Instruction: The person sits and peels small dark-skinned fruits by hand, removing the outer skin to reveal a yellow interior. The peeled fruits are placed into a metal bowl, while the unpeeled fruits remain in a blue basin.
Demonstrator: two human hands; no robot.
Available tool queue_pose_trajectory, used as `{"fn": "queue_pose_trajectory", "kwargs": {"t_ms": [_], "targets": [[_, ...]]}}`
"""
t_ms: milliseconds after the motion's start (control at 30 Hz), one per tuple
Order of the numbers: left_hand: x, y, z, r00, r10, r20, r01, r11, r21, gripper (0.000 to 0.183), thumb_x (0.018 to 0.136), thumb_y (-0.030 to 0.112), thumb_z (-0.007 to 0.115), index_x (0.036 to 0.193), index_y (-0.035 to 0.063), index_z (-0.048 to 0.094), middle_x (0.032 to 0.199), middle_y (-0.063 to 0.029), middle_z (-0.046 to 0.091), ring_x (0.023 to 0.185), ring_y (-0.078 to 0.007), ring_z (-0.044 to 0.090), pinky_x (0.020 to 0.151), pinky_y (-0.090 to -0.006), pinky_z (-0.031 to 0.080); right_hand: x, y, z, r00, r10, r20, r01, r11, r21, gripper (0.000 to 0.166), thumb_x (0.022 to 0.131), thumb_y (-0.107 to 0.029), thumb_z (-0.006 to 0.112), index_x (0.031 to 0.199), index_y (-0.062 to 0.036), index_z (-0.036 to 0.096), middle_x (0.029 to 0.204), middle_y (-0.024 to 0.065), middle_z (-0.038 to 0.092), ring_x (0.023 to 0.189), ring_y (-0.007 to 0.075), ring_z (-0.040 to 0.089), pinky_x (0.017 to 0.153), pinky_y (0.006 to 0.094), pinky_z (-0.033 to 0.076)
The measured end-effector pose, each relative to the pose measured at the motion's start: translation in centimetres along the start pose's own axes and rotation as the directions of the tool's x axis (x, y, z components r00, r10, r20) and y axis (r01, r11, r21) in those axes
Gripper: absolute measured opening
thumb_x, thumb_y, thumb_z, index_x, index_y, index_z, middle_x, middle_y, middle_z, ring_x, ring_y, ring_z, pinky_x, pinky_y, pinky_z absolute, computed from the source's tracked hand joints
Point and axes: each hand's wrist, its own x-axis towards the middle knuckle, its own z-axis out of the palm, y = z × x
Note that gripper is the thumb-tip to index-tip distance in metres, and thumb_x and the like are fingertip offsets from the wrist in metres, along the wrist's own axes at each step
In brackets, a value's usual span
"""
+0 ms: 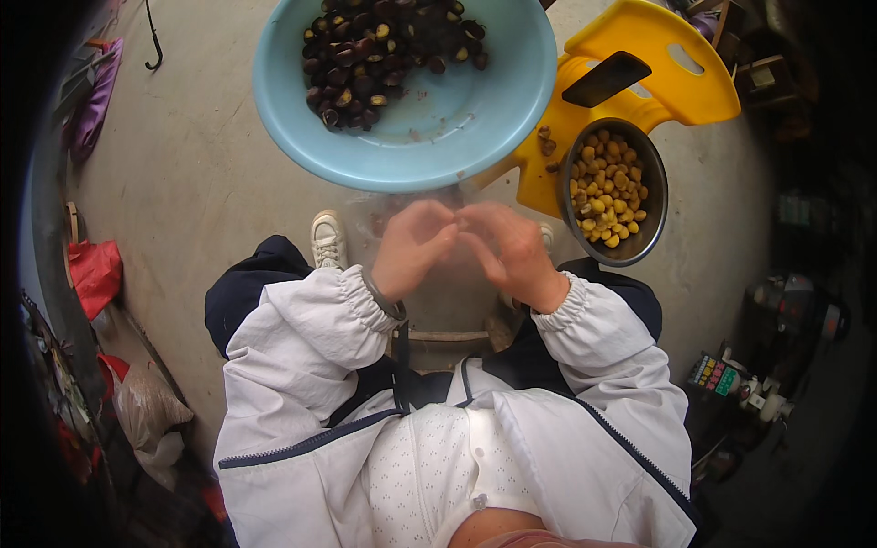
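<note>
My left hand [414,248] and my right hand [512,252] meet at the fingertips just below a light blue plastic basin [438,168]. Something small seems pinched between them, but haze and blur hide what it is. Dark-shelled chestnuts [360,58], some showing yellow cut faces, lie in the upper left of the basin. To the right of my hands, a steel bowl [661,219] holds peeled yellow chestnuts [610,185]. It rests at the edge of a yellow plastic chair [538,171], where a few brown pieces [547,145] lie near the bowl.
A black phone [606,79] lies on the yellow chair. My shoe [329,240] is on the concrete floor below the basin. A red bag [96,274] and a filled plastic bag [147,411] are at the left. Dark cluttered equipment stands along the right edge.
</note>
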Motion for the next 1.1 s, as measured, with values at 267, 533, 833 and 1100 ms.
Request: {"fn": "queue_pose_trajectory", "kwargs": {"t_ms": [267, 533, 833, 1100], "targets": [[0.5, -0.8, -0.5, 0.997, 0.07, 0.024, -0.074, 0.973, 0.217, 0.012, 0.091, 0.002, 0.062, 0.101, 0.0008, 0.054, 0.09, -0.0031, 0.064, 0.07, -0.0073, 0.059, 0.063, -0.0223, 0.05, -0.4, 0.2, 0.1, 0.998, 0.041, 0.057, -0.042, 0.999, 0.017, 0.021, 0.083, 0.002, 0.072, 0.099, 0.0006, 0.059, 0.092, 0.0131, 0.063, 0.08, 0.0312, 0.066, 0.066, 0.037, 0.054], [0.5, -1.8, -0.5, 0.986, 0.157, -0.053, -0.126, 0.917, 0.379, 0.011, 0.092, 0.003, 0.062, 0.101, 0.0002, 0.056, 0.092, -0.0052, 0.066, 0.074, -0.0088, 0.062, 0.065, -0.023, 0.051, -0.4, -0.5, 0.6, 0.997, 0.069, -0.017, -0.067, 0.995, 0.07, 0.026, 0.081, 0.007, 0.072, 0.102, 0.0018, 0.057, 0.099, 0.0144, 0.062, 0.082, 0.0285, 0.068, 0.069, 0.0338, 0.057], [0.3, -1.4, -0.4, 0.963, 0.249, -0.104, -0.193, 0.904, 0.383, 0.009, 0.093, 0.002, 0.061, 0.101, -0.0001, 0.057, 0.091, -0.0045, 0.066, 0.082, -0.0092, 0.064, 0.07, -0.023, 0.051, 0.3, -0.7, -0.2, 0.997, 0.07, 0.031, -0.073, 0.993, 0.093, 0.034, 0.083, 0.006, 0.071, 0.115, 0.0008, 0.064, 0.101, 0.0137, 0.064, 0.083, 0.0273, 0.066, 0.071, 0.033, 0.055], [0.3, -1.7, -0.8, 0.991, 0.099, -0.095, -0.065, 0.949, 0.309, 0.01, 0.092, 0.003, 0.064, 0.099, 0.001, 0.057, 0.087, -0.0021, 0.063, 0.075, -0.008, 0.06, 0.068, -0.022, 0.048, 0.5, -0.3, -0.7, 0.976, -0.198, 0.094, 0.212, 0.96, -0.184, 0.033, 0.079, 0.004, 0.073, 0.111, -0.0014, 0.067, 0.103, 0.0151, 0.065, 0.082, 0.0298, 0.065, 0.068, 0.0364, 0.054]]}}
